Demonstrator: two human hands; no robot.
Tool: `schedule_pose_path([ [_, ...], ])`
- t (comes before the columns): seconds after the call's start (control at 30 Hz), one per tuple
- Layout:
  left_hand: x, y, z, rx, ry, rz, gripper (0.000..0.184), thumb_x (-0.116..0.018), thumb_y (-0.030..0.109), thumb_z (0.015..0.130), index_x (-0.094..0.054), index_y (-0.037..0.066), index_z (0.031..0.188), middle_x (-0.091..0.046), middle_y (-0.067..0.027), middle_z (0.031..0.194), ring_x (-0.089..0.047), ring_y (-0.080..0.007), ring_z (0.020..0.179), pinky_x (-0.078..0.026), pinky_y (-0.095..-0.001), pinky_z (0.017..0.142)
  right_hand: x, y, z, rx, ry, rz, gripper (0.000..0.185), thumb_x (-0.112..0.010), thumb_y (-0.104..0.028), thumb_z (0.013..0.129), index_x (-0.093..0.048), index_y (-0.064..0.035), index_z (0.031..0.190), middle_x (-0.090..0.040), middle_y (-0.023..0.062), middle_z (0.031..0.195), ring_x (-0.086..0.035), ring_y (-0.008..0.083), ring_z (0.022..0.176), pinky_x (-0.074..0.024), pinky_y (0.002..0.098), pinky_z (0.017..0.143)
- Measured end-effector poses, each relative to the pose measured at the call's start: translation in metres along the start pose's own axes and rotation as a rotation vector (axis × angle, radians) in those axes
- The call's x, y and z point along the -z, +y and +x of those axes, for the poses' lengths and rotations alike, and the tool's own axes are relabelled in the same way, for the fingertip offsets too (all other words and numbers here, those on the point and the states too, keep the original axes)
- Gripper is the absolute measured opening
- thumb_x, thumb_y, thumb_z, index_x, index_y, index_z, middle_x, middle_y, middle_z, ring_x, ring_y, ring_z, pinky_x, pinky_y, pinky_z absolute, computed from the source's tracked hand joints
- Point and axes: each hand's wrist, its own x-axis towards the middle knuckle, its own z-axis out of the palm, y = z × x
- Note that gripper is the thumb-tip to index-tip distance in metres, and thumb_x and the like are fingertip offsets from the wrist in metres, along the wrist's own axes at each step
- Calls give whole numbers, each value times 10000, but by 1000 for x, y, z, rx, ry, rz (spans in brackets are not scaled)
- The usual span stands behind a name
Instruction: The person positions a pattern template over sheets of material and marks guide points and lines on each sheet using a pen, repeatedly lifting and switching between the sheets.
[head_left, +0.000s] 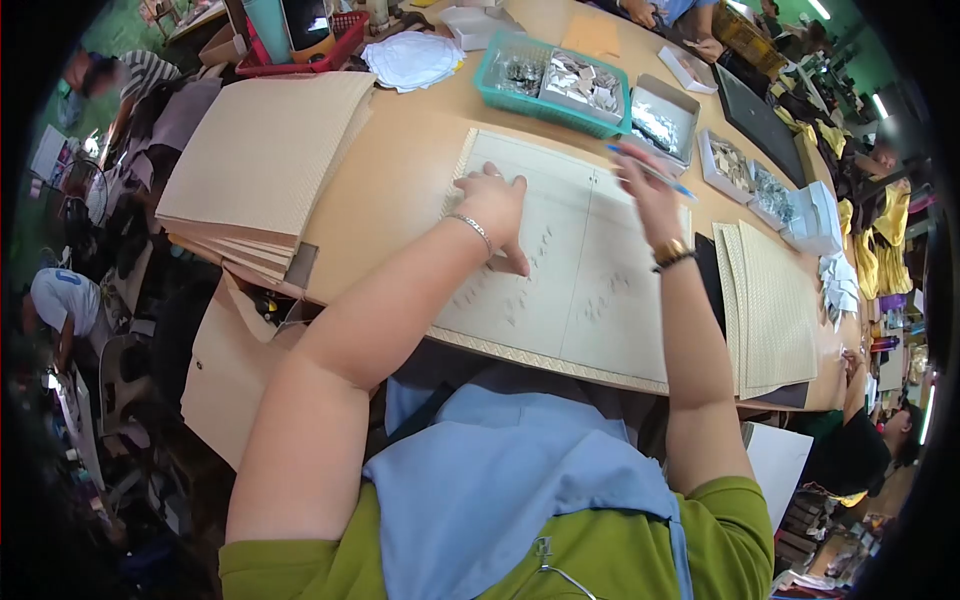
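Wide wooden tabletop (400, 165), worker seated at its near edge. Against that edge, a textured sheet (540, 356), mostly hidden, only its rim showing round the pale board (625, 255) laid over it, thin ruled line and dark marks on the board's face. Toward the tabletop's left edge, a stack of woven-pattern sheets (265, 145), its lower corner jutting out; by the near right corner, a few narrower sheets (770, 310), slightly fanned. Beyond the board, toward the far edge, a teal basket (558, 116) of small metal-looking parts. Left hand (490, 208) palm down on the board's left half, fingers spread, thumb out, gripping nothing. Right hand (650, 195) blurred, raised over the board's far right corner, fingers closed round a blue pen (677, 187) — which end writes, cannot tell. Judgement on technique: the board looks loose, so firm, flat pressure nearer its middle should resist swivel; best to square its edges to the sheet, keep fingers off the pen's path — and draw lightly, pen at a constant lean.
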Motion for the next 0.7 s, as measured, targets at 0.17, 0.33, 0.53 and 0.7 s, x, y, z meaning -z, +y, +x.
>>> schedule_pose_path([
  [0.17, -1, 0, 1, 13, 8, 8, 1411, -836, 737, 387, -248, 95, 1497, -258, -301, 1512, -445, -425, 1298, -422, -524, 1030, -108, 6, 60, 48, -141, -86, 269, -638, -255, 895, -689, -7, 982, -728, 63, 842, -673, 136, 738, -532, 281, 694],
  [0.33, 0, -2, -2, -5, 30, -18, 1362, -850, 703, 417, -286, 59, 1476, -290, -325, 1483, -480, -417, 1266, -469, -481, 990, -159, 17, 83, 55, -97, -275, 284, -631, -278, 830, -677, -3, 886, -700, 130, 740, -679, 192, 696, -532, 320, 692],
  [0.53, 1, 0, 0, -4, -12, -14, 1413, -847, 709, 421, -223, 54, 1507, -274, -305, 1499, -447, -417, 1291, -464, -470, 1005, -167, -5, 76, 86, -122, -489, 256, -632, -270, 822, -688, -33, 901, -692, 173, 758, -688, 305, 722, -540, 377, 704],
  [0.7, 3, 2, 1, 3, -29, -6, 1449, -849, 707, 419, -171, 61, 1524, -274, -287, 1507, -446, -415, 1287, -448, -483, 1025, -171, 0, 80, 202, -117, -571, 241, -625, -252, 821, -685, -32, 897, -677, 195, 754, -677, 344, 714, -541, 403, 698],
])
